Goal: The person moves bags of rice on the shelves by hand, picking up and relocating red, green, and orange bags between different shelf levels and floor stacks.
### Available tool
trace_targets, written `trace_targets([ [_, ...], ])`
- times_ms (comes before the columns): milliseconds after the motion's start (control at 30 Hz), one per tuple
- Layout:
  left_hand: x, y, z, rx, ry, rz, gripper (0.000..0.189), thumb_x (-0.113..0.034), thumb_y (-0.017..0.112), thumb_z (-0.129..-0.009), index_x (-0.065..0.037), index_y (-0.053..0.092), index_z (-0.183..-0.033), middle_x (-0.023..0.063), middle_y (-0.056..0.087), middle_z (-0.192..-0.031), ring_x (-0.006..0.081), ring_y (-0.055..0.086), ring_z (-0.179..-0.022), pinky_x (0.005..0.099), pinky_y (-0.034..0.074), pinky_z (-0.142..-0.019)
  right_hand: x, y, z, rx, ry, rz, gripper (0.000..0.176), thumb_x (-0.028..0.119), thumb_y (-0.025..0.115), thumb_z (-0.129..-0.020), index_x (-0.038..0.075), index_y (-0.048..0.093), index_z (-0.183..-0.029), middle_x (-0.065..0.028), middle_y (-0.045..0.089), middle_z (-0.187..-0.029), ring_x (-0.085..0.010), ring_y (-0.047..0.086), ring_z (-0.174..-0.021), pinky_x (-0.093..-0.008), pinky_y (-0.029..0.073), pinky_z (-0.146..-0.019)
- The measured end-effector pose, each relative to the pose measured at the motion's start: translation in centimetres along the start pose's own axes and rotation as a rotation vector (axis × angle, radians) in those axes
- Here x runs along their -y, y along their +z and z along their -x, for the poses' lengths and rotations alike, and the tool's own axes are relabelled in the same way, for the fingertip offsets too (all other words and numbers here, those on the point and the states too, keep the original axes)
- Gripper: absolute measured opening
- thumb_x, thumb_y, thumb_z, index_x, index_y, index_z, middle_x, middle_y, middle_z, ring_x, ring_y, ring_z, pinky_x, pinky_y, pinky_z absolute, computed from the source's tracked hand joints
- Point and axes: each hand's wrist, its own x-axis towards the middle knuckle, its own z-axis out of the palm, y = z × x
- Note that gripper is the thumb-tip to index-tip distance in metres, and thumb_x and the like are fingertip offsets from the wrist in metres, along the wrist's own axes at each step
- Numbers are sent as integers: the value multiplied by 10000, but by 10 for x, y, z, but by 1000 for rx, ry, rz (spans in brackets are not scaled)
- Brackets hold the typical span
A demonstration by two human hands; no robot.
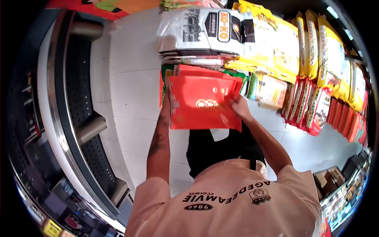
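A flat red packet [193,112] with gold characters is held up in front of my body, with more red packaging right behind its top edge. My right hand [239,107] grips its right edge, fingers bent round the side. At its left edge is my left hand [166,103], pressed against the side and partly hidden by the packet. Green packets [169,67] show just behind the red one. Beyond it lies a large white and black KO-KO bag [197,33], and yellow bags [272,43] lie to the right of that.
Upright yellow bags [331,55] and red-and-white packets [302,103] stand in a row at the right. A dark perforated shelf [77,94] with metal edges runs down the left. Brown boxes [329,179] are at the lower right. Grey floor tiles [132,94] lie beneath.
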Motion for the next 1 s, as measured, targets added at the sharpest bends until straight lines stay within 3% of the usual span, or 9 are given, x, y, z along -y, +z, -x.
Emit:
trace_targets([
  [100, -18, 10, -57, -18, 35, -366, 436, -380, 521, -868, 12, 516, -1060, 131, 606, -783, 205, 616, -686, 336, 467, -578, -7, 23, -30, 132, 325, 2, 261, 204, 611, -773, -28, 536, -867, -161, 596, -702, -269, 604, -656, -379, 442, -565],
  [233, -15, 19, -97, -96, 159, -964, 425, -360, 552, -859, 32, 534, -1023, 143, 607, -715, 200, 618, -631, 330, 457, -537, -38, 52, -45, 43, 170, 70, 315, 258, 631, -760, -31, 545, -853, -167, 592, -698, -300, 610, -667, -381, 458, -572],
  [267, 0, 17, -102, -152, 461, -1055, 386, -362, 581, -848, 16, 589, -926, 85, 597, -661, 154, 591, -596, 302, 454, -541, -49, 59, -47, 6, 147, 176, 331, 304, 636, -783, -11, 570, -863, -151, 606, -688, -268, 615, -651, -377, 460, -561],
  [333, 16, 5, -105, -11, 337, -777, 318, -258, 662, -795, -18, 569, -982, 70, 624, -716, 153, 607, -613, 293, 475, -565, -32, 40, -61, 230, 630, 65, 460, 474, 562, -828, 39, 588, -976, -122, 648, -836, -226, 626, -784, -392, 466, -628],
  [467, 10, 1, -108, 73, 106, -606, 357, -309, 681, -793, -24, 573, -978, 6, 607, -802, 79, 564, -698, 241, 457, -616, -94, 34, -68, -33, 629, -886, 760, 749, 254, -800, 158, 494, -1214, -58, 576, -1127, -223, 549, -980, -418, 433, -761],
  [533, 8, -2, -108, 119, 87, -587, 365, -321, 681, -797, -28, 572, -985, -1, 600, -835, 68, 553, -731, 234, 453, -635, -120, 34, -80, 225, 810, -1098, 737, 725, 250, -821, 192, 416, -1304, -42, 542, -1202, -214, 549, -974, -355, 443, -783],
  [733, 13, -7, -102, 91, 48, -573, 355, -307, 648, -826, -25, 560, -1022, 10, 606, -848, 80, 559, -724, 241, 457, -651, -99, 60, -95, 211, 847, -961, 709, 723, 299, -811, 192, 466, -1249, -26, 569, -1100, -165, 520, -852, -316, 412, -654],
  [833, 18, -12, -95, 58, 49, -551, 364, -306, 631, -840, -19, 548, -1047, 20, 607, -865, 83, 558, -739, 244, 455, -667, -114, 75, -100, 173, 778, -960, 613, 716, 325, -803, 179, 577, -955, 53, 528, -655, -109, 429, -504, -252, 304, -431],
  [1000, 20, -18, -91, 52, 62, -532, 369, -312, 600, -863, -8, 541, -1064, 15, 589, -872, 100, 555, -767, 249, 451, -692, -116, 68, -103, 325, 812, -1042, 439, 525, 368, -877, 163, 571, -1021, 48, 569, -718, -103, 483, -561, -254, 380, -472],
])
